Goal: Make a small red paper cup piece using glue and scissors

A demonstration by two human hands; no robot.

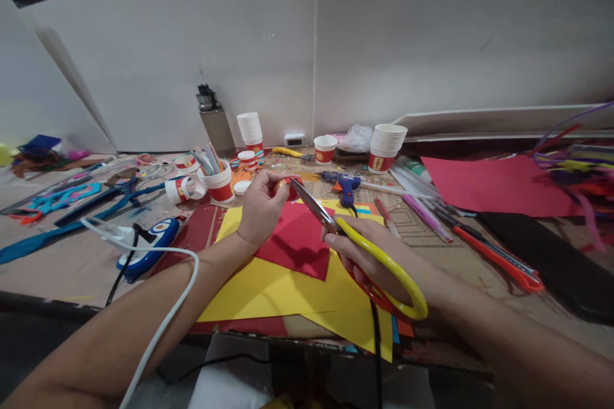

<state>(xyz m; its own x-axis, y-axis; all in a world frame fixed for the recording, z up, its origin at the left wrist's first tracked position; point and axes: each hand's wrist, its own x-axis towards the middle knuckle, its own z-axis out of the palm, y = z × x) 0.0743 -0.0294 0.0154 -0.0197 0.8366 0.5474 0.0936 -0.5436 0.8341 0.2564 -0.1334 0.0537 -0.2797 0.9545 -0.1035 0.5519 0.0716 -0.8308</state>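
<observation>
My left hand point(263, 204) pinches a small red piece point(290, 188) with gold print, above the paper sheets. In my right hand point(367, 249) is a large pair of scissors point(384, 255) with a yellow and a red handle. The blade tips touch or nearly touch the red piece beside my left fingers; whether they cut into it I cannot tell. Beneath both hands lies a red paper sheet point(300, 246) on larger yellow sheets point(268, 291).
Paper cups point(387, 144), a cup of pens point(218, 182) and a grey bottle point(215, 124) stand behind. A blue glue gun point(346, 188) lies past the sheets. At right are a red cutter point(499, 259) and red paper point(494, 185); at left, a blue power strip point(156, 246).
</observation>
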